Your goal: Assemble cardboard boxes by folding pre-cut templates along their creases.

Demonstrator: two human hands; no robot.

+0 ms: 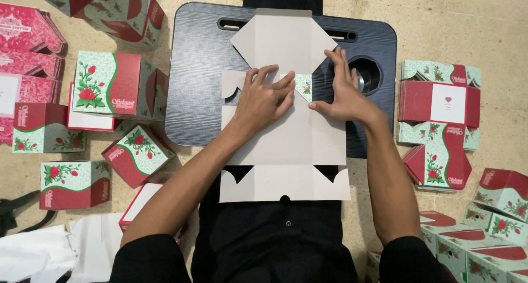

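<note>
Left hand (265, 99) pressed flat, palm down, fingers together and extended, on the middle of the flattened carton blank (286, 134). Right hand (342, 90) likewise flat, fingers spread slightly and pointing away from the body, bearing on the blank's right-hand portion. No grip closed around anything: both hands open, pressing only.

Blank: unfolded cardboard, plain grey-white inner face up, with angled flaps at the far end and notched, scalloped tabs at the near end. Small folded-over corner (304, 87) between the two hands, showing the printed outer face (pale green pattern with a red rose).

Blank laid lengthwise across the dark blue lap table (201, 68), near end overhanging onto the black clothing (275, 239) of the seated person. Left fingertips touching the folded corner; right thumb just beside it.

Round cup recess (367, 74) of the table just right of the right hand, partly covered by it.

Assembled red-and-green cartons (113, 85) on the floor (451, 25) to the left; flat printed blanks (440, 112) stacked to the right, more assembled cartons at lower right. White paper (49, 253) at lower left.
</note>
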